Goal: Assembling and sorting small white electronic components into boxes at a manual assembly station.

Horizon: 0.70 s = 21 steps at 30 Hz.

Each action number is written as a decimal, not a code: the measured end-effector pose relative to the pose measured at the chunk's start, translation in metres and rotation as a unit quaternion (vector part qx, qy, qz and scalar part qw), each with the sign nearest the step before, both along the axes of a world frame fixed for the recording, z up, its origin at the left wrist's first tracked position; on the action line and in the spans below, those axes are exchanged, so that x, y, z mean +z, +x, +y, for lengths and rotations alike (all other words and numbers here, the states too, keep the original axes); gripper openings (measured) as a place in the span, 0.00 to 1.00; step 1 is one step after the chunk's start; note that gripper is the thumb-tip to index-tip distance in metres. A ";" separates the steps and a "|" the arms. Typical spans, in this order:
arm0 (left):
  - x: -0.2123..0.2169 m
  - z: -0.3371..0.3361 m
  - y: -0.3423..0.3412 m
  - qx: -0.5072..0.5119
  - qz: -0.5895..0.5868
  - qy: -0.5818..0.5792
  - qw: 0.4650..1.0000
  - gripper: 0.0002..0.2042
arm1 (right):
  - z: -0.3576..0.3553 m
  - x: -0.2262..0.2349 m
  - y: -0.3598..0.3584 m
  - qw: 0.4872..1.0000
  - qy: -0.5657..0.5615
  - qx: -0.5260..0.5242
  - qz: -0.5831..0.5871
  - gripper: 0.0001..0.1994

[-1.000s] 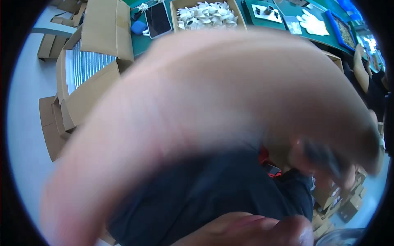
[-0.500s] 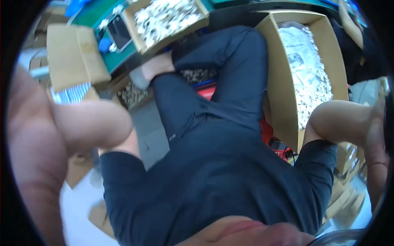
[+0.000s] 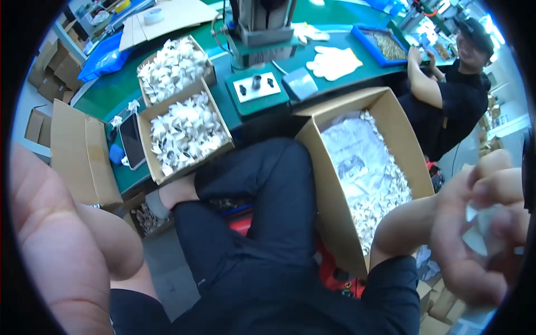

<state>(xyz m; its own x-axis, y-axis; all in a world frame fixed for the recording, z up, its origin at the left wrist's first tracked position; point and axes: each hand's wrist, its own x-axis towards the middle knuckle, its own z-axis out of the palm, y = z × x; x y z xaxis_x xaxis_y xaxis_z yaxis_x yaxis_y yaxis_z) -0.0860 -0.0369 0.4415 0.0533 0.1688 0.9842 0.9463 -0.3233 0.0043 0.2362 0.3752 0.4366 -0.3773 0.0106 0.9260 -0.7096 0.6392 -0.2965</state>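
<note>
My right hand (image 3: 449,251) is raised at the right side, its fingers curled around several small white pieces (image 3: 474,240) with curved, pointed shapes. Very near the camera at the left edge is my left hand (image 3: 53,223); its fingers are cut off, so I cannot see what they do. Between my arms, a tall cardboard box (image 3: 343,245) stands beside my leg, holding a clear plastic bag (image 3: 354,145) on top of many white pieces. Two smaller cardboard boxes (image 3: 187,167) heaped with similar white pieces (image 3: 184,131) sit on the bench to the left.
On the green bench (image 3: 335,47) are a press machine (image 3: 262,33), a white plate fixture (image 3: 258,88), white gloves (image 3: 334,62), a blue tray (image 3: 365,42) and a phone (image 3: 133,139). A co-worker (image 3: 463,95) in dark clothes sits at the right. An open carton flap (image 3: 81,156) stands at the left.
The view has tilted up, bringing more of the bench, the press and the co-worker into sight. My right hand has come further into view, showing the white pieces in its fingers.
</note>
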 end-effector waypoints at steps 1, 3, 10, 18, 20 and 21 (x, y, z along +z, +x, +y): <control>-0.015 0.005 -0.021 -0.002 -0.002 0.011 1.000 0.22 | -0.041 0.003 -0.051 1.000 0.014 -0.009 0.000 0.23; -0.018 0.005 -0.024 0.014 -0.021 0.000 1.000 0.22 | -0.053 -0.015 -0.086 0.995 0.032 -0.077 0.048 0.21; -0.002 0.073 -0.024 0.011 -0.035 -0.123 0.992 0.22 | -0.069 -0.186 -0.156 0.954 0.013 -0.024 -0.298 0.04; -0.200 0.081 0.074 0.013 -0.225 -0.428 0.875 0.05 | -0.074 -0.235 -0.152 0.843 0.096 0.127 -0.514 0.14; -0.256 0.043 0.081 0.072 -0.326 -0.509 0.794 0.05 | -0.070 -0.230 -0.147 0.836 0.098 0.116 -0.527 0.15; -0.279 0.021 0.075 0.128 -0.369 -0.496 0.776 0.06 | -0.070 -0.228 -0.147 0.828 0.096 0.115 -0.540 0.15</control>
